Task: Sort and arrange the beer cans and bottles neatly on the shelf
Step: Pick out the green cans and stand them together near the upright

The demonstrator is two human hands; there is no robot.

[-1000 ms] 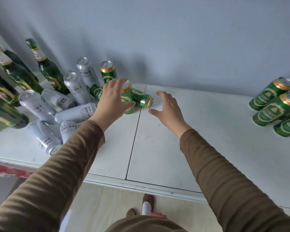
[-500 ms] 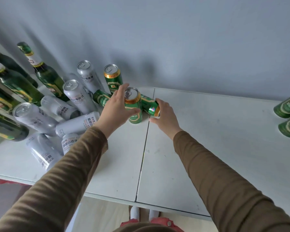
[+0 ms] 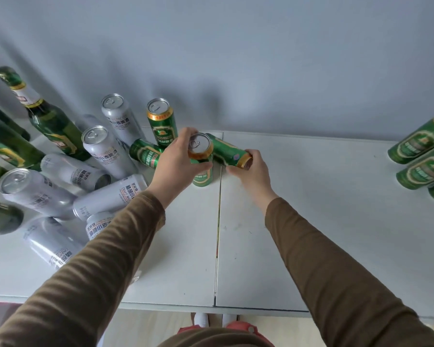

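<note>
At the frame's centre, the left hand (image 3: 177,159) gripped an upright green can (image 3: 203,175) near its top on the white shelf (image 3: 311,221); just right, the right hand (image 3: 252,169) clasped a lying green can (image 3: 226,151) touching it.

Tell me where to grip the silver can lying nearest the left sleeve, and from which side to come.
Grip the lying silver can around the middle of its round body, coming from above with fingers across its width. It lies on its side, its ends pointing left and right, and other silver cans crowd its left end, so the top is probably the freest side.
</note>
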